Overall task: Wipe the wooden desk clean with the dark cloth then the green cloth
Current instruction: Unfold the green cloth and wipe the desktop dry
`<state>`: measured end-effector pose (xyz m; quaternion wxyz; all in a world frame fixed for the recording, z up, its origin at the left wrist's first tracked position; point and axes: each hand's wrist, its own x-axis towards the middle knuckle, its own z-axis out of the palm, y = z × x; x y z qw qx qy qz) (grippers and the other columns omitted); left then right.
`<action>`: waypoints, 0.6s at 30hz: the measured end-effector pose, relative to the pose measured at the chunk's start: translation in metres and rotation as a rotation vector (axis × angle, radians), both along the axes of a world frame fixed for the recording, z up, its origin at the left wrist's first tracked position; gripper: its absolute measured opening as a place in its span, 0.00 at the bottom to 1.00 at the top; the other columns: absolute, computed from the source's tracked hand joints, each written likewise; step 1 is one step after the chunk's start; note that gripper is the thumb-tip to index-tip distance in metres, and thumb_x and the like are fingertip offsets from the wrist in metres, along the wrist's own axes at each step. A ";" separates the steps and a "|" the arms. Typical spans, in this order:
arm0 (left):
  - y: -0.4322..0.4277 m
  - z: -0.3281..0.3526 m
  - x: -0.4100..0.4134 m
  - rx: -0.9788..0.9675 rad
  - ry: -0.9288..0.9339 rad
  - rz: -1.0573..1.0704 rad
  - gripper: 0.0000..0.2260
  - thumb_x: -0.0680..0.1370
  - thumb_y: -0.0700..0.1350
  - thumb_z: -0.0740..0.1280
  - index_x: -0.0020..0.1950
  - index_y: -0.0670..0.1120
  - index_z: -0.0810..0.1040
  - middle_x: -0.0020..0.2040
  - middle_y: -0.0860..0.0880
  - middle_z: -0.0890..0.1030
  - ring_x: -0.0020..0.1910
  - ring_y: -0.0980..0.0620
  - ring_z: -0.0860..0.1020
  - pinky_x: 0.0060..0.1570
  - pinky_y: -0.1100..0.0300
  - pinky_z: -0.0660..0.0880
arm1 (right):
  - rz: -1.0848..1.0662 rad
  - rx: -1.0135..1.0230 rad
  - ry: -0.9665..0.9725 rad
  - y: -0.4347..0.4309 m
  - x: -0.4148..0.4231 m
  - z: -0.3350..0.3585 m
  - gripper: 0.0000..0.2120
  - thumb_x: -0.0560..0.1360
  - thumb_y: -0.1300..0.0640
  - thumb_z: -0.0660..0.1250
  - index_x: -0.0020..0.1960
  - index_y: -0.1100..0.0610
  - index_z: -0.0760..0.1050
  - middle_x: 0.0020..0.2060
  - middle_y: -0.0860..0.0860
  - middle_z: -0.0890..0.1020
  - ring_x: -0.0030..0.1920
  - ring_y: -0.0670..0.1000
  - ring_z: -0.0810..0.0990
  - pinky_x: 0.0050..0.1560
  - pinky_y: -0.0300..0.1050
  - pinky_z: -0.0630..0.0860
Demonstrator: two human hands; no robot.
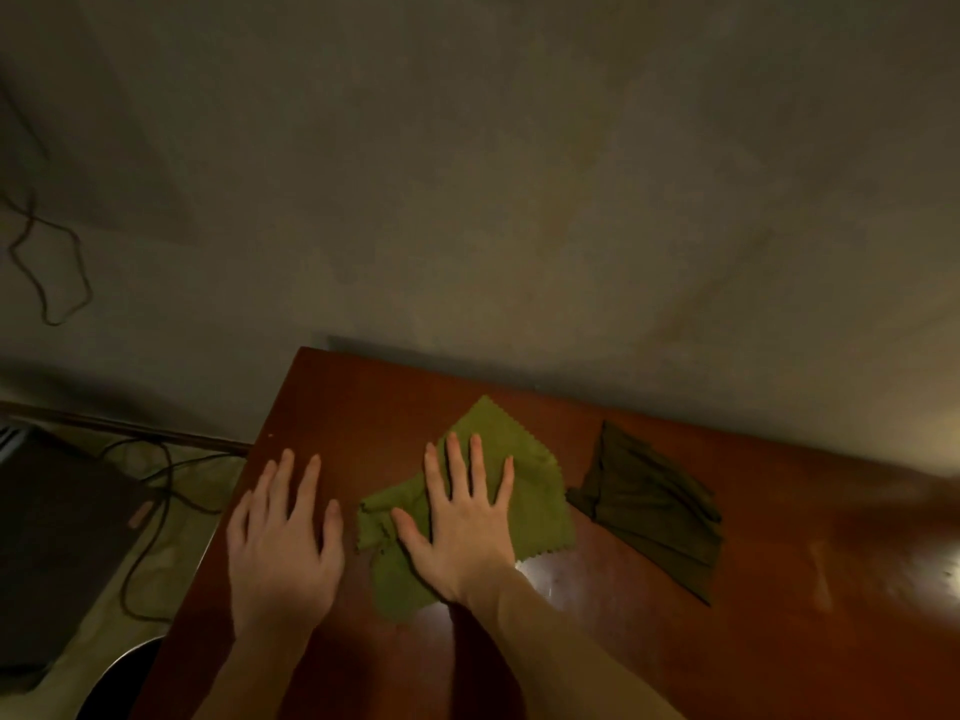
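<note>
Green underhand: pressing the green cloth (pixel 524 475) flat against the wooden desk (pixel 675 641) with the right hand (pixel 462 527), fingers straight and spread, palm down on the cloth's near-left part. Nothing curled round it, nothing pinched. Lies toward the desk's far-left corner, zigzag edges showing beyond the fingertips, a crumpled fold by the thumb. Resting the left hand (pixel 283 543) flat too, fingers straight, on bare wood just beside the cloth and close to the desk's left edge; holding nothing. To the right of the green one, near it and seemingly not touching: the dark cloth (pixel 649 506), rumpled, close to the far edge by the wall.

Reads as the second step, judging from the dark cloth lying untouched and the green one under the palm: wiping with green. Cannot tell how much of the top is done; glare on the wood by the right wrist, blur toward the right edge.

Calls next for sliding the flat palm across the wood with steady downward pressure, keeping the cloth from bunching under the thumb, and working out toward the right and near edges, past the dark cloth. Probably worth lifting the left hand out of the path, or bracing with it. Below the left edge, on the floor: cables (pixel 156 491) and a dark flat thing (pixel 57 537).
</note>
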<state>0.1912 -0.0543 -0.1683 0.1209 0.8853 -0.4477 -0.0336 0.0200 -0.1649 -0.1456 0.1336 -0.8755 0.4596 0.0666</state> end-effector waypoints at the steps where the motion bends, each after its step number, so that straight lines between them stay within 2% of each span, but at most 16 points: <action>1: 0.000 0.001 -0.001 -0.004 0.003 0.001 0.28 0.84 0.59 0.53 0.82 0.48 0.68 0.83 0.46 0.65 0.83 0.47 0.60 0.78 0.45 0.58 | 0.004 0.007 0.002 0.004 -0.003 0.001 0.42 0.80 0.26 0.40 0.86 0.48 0.37 0.83 0.50 0.33 0.81 0.56 0.25 0.76 0.73 0.29; 7: 0.000 0.003 -0.001 -0.015 -0.013 -0.011 0.28 0.83 0.58 0.55 0.81 0.47 0.70 0.82 0.45 0.67 0.82 0.46 0.62 0.77 0.44 0.60 | 0.001 -0.005 -0.026 -0.023 0.012 -0.003 0.42 0.79 0.25 0.42 0.86 0.47 0.41 0.85 0.49 0.37 0.82 0.54 0.28 0.77 0.69 0.29; 14: 0.001 0.006 -0.001 -0.016 -0.019 -0.007 0.28 0.84 0.57 0.55 0.82 0.48 0.68 0.83 0.45 0.66 0.83 0.47 0.60 0.78 0.46 0.57 | 0.045 -0.076 -0.067 -0.032 0.016 -0.013 0.41 0.81 0.27 0.42 0.86 0.50 0.47 0.86 0.50 0.45 0.84 0.55 0.36 0.79 0.71 0.37; 18: 0.000 0.007 -0.002 -0.012 -0.005 -0.004 0.28 0.84 0.58 0.54 0.82 0.49 0.68 0.83 0.46 0.65 0.83 0.47 0.59 0.78 0.45 0.57 | 0.099 -0.092 -0.077 -0.015 -0.002 -0.015 0.40 0.82 0.28 0.43 0.86 0.50 0.46 0.86 0.49 0.46 0.84 0.54 0.37 0.80 0.69 0.40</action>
